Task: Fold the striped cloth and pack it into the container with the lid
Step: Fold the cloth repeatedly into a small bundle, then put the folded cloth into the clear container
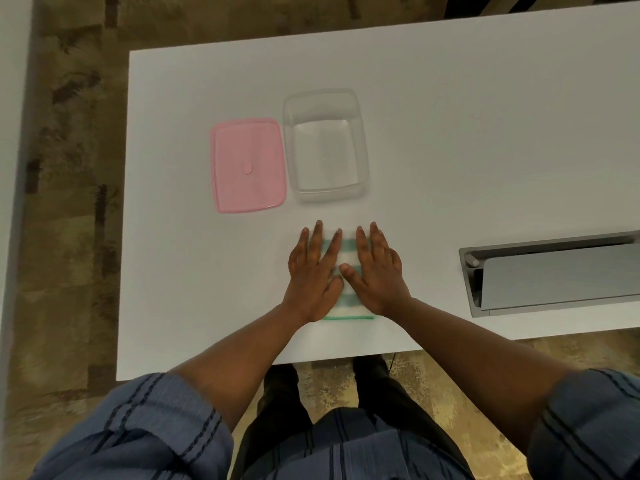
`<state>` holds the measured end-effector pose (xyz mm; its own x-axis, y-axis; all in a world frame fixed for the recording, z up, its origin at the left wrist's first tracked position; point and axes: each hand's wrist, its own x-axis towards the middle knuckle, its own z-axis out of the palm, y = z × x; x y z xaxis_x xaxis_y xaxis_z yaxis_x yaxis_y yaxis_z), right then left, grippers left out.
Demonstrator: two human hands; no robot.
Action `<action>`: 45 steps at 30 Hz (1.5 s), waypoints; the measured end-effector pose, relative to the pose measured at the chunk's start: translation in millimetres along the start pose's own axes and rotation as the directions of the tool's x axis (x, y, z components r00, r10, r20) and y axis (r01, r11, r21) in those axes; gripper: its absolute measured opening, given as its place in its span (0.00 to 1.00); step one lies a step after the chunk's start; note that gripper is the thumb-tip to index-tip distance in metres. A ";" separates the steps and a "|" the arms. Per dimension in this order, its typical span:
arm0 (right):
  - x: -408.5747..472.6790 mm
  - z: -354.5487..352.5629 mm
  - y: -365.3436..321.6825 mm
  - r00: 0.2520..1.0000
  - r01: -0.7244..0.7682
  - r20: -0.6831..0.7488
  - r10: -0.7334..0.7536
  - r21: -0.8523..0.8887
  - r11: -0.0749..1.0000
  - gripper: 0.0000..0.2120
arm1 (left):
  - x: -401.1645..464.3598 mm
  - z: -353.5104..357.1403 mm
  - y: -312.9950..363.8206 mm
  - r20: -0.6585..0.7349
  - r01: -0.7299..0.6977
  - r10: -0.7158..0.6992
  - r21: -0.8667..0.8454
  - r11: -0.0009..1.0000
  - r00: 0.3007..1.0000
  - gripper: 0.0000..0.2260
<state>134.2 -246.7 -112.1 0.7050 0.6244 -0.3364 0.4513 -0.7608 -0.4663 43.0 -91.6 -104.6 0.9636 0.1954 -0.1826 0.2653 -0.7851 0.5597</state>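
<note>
A white cloth with green stripes (347, 253) lies folded into a small rectangle near the table's front edge. My left hand (313, 271) and my right hand (379, 270) rest flat on it side by side, fingers spread, palms down, covering most of it. Beyond the cloth stands a clear plastic container (325, 188), open and with nothing inside. Its pink lid (247, 164) lies flat on the table just left of the container.
The white table (485, 133) extends far to the right and back. A grey metal cable tray with an open flap (554, 275) is set into the table at the right. Patterned carpet lies to the left and below the front edge.
</note>
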 end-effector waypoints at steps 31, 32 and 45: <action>14.7 -63.5 -56.0 0.929 0.127 -0.286 0.237 0.845 0.520 0.19 | 46.5 -109.4 28.5 0.373 0.389 -0.225 -0.921 0.029 0.900 0.20; 22.4 -73.6 -60.7 0.918 0.150 -0.310 0.248 0.849 0.507 0.17 | 54.6 -118.0 28.9 0.349 0.365 -0.222 -0.930 0.035 0.910 0.20; 136.1 -161.8 -80.6 0.900 0.129 -0.372 0.228 0.726 0.676 0.11 | 166.8 -195.3 23.2 -0.239 0.019 -0.343 -0.795 0.606 0.909 0.24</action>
<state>282.3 -129.0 12.1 0.9407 0.3229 -0.1046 -0.0010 -0.3054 -0.9522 216.6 37.6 35.8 0.7928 0.5869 -0.1645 0.2063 -0.0044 0.9785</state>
